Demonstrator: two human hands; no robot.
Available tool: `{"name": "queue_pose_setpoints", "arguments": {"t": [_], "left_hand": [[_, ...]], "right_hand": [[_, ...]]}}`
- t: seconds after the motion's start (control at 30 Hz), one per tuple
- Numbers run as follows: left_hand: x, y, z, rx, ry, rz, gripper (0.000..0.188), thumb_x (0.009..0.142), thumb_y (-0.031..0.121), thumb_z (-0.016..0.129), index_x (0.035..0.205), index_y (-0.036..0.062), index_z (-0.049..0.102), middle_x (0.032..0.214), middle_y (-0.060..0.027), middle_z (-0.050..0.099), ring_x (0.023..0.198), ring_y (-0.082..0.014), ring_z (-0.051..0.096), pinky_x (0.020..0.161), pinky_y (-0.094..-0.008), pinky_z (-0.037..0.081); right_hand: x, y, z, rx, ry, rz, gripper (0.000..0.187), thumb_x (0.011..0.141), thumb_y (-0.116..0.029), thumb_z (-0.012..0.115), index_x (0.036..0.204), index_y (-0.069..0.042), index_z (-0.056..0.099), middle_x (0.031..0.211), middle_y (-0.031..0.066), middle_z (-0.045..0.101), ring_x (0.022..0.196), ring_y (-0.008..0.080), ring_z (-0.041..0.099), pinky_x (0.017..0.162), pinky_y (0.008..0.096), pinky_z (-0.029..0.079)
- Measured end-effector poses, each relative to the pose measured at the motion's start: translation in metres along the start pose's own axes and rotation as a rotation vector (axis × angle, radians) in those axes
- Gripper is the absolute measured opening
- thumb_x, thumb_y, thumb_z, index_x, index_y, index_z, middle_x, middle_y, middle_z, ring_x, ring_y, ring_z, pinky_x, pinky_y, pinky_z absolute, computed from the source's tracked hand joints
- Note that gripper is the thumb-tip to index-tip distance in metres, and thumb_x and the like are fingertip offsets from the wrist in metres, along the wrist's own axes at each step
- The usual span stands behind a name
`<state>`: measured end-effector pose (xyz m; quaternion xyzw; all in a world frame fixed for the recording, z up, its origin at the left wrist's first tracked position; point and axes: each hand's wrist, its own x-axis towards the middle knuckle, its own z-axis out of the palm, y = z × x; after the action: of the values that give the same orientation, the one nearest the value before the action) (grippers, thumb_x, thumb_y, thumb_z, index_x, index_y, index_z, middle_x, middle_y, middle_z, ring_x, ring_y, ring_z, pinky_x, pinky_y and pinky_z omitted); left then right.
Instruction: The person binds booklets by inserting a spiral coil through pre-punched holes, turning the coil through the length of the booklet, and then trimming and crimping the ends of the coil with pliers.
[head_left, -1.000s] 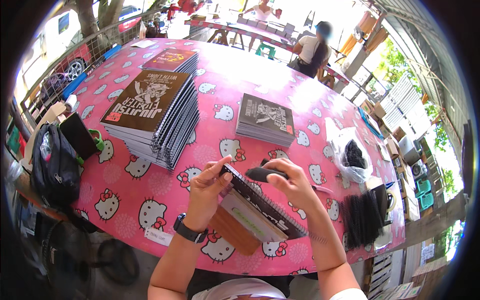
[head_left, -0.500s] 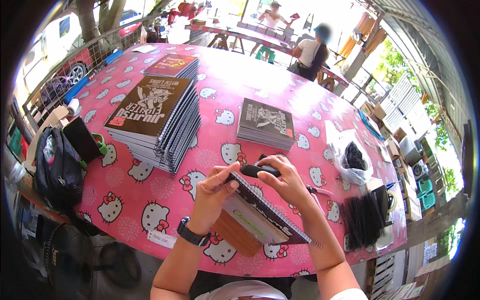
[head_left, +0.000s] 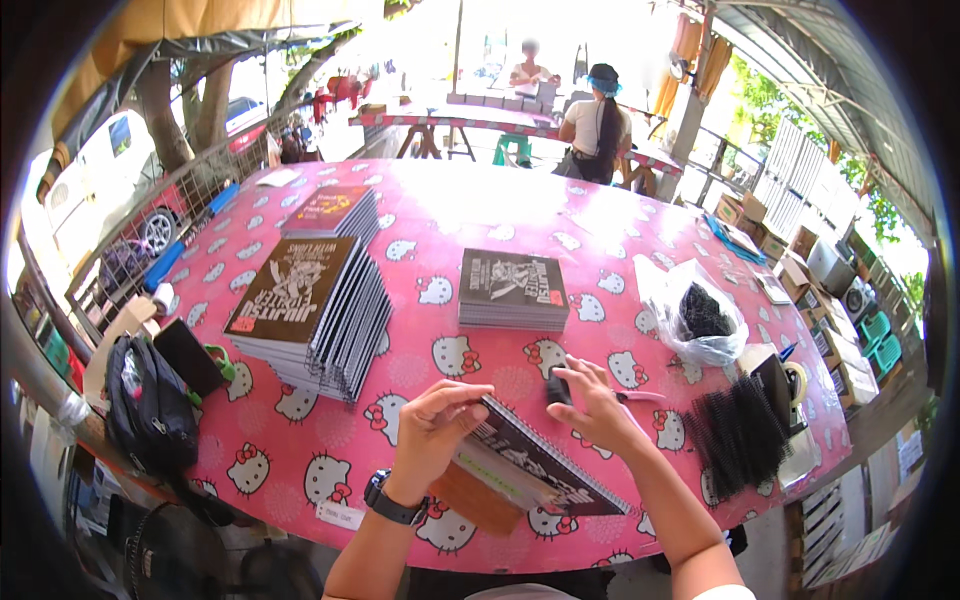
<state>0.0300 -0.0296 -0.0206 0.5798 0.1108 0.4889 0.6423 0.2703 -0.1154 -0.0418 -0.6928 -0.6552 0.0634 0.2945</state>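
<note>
My left hand point(head_left: 440, 435), with a dark watch on its wrist, pinches the upper corner of a spiral-bound book point(head_left: 545, 455). The book is tilted, its dark patterned cover and wire coil facing right, and its lower part rests by a reddish-brown wooden block point(head_left: 475, 498). To the right of the book, my right hand point(head_left: 600, 405) has its fingers curved around a small black rounded tool point(head_left: 557, 388), low over the table; its exact kind is unclear. Pink-handled pliers point(head_left: 640, 397) lie beside that hand, partly covered by it.
On the pink patterned table point(head_left: 330, 480) stand a tall stack of spiral-bound books point(head_left: 300, 300), an orange-covered stack point(head_left: 335, 210) and a lower unbound stack point(head_left: 512, 290). Black coils point(head_left: 740, 430), a plastic bag point(head_left: 705, 320) and tape point(head_left: 795, 385) lie right. A backpack point(head_left: 150, 400) sits left.
My right hand has moved the black tool away from the book's coil, rightward and down toward the table. My left hand still holds the book. The head view has tilted up.
</note>
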Motion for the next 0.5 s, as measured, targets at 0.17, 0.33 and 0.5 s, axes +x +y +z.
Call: {"name": "queue_pose_setpoints", "arguments": {"t": [0.17,0.33,0.5], "left_hand": [[0.002,0.028,0.036,0.127,-0.050,-0.031,0.017,0.076,-0.006,0.067,0.093,-0.0009,0.065,0.091,-0.0057,0.065,0.085,-0.0113,0.060,0.075,-0.0232,0.047],[-0.001,0.039,0.070,0.261,-0.173,0.088,0.014,0.074,-0.004,0.069,0.086,-0.0010,0.063,0.082,-0.0081,0.065,0.078,-0.0141,0.062,0.068,-0.0263,0.048],[-0.007,0.046,0.078,0.342,-0.245,0.117,0.013,0.078,-0.003,0.069,0.082,0.0000,0.057,0.085,-0.0068,0.060,0.080,-0.0107,0.057,0.072,-0.0237,0.045]], "right_hand": [[-0.014,-0.100,-0.058,0.695,-0.005,-0.052,0.038,0.080,-0.025,0.071,0.107,-0.002,0.059,0.103,0.0106,0.060,0.093,0.0178,0.057,0.077,0.0291,0.046],[-0.031,-0.107,-0.073,0.620,0.196,-0.163,0.021,0.076,-0.015,0.074,0.082,-0.001,0.059,0.073,0.0034,0.057,0.065,0.0103,0.056,0.057,0.0250,0.045],[-0.033,-0.099,-0.076,0.516,0.209,-0.395,0.015,0.080,-0.012,0.068,0.080,-0.001,0.057,0.068,0.0071,0.054,0.063,0.0199,0.055,0.052,0.0310,0.041]]}}
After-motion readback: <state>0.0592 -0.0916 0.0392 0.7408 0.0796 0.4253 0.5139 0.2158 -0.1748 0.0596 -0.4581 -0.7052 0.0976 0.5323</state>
